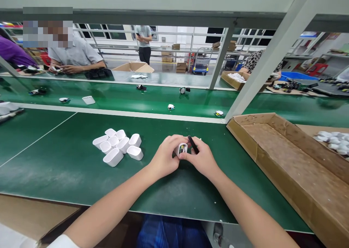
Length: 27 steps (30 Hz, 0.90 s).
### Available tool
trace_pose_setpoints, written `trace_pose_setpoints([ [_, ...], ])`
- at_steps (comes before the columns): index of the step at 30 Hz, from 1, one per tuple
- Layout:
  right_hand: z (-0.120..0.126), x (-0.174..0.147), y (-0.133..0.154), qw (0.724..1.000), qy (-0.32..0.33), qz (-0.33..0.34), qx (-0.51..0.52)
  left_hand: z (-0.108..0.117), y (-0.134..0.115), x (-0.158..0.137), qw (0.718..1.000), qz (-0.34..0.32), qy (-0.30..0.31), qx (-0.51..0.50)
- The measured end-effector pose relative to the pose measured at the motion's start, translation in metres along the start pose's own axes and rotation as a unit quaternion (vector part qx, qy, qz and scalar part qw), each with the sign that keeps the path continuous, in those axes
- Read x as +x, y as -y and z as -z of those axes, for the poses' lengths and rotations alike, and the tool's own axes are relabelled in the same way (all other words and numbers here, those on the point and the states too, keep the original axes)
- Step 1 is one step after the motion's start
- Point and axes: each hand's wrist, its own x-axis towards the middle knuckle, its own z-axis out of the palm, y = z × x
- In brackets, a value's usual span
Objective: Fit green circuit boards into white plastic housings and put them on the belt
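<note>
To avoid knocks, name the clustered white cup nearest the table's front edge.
The white cup at the group's very front; the others all sit farther back.

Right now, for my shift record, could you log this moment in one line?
Left hand: holding white housing; right hand: holding black piece, touching housing; left on green table: white cups

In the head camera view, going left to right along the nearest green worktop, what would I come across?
Cluster of white open-topped plastic casings → left hand → white casing with parts inside → right hand → long shallow cardboard box.
</note>
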Motion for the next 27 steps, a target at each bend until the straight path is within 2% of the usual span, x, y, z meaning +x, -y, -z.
trace_pose_setpoints([
  [3, 0.008, 0.004, 0.000, 0.999, -0.024, -0.007, 0.036, 0.002, -0.004, 0.001, 0.996, 0.063, -0.022, -0.054],
  [6, 0.019, 0.004, 0.004, 0.995, -0.090, 0.025, 0.015, 0.005, -0.006, 0.002, 0.994, 0.076, -0.028, -0.077],
  [9, 0.027, 0.001, 0.012, 0.991, -0.116, 0.061, -0.019, 0.008, -0.006, 0.002, 0.993, 0.080, -0.031, -0.080],
  [14, 0.027, -0.005, 0.018, 0.979, -0.117, 0.128, 0.112, 0.009, -0.006, 0.003, 0.992, 0.101, -0.034, -0.062],
  [16, 0.026, -0.007, 0.018, 0.973, -0.113, 0.159, 0.127, 0.008, -0.005, 0.002, 0.992, 0.103, -0.029, -0.059],
  [23, 0.024, -0.008, 0.013, 0.959, -0.096, 0.263, 0.032, 0.008, -0.007, 0.001, 0.995, 0.086, -0.005, -0.043],
  [27, 0.023, -0.011, 0.018, 0.941, -0.096, 0.321, -0.045, 0.009, -0.008, 0.001, 0.996, 0.085, -0.012, -0.030],
])
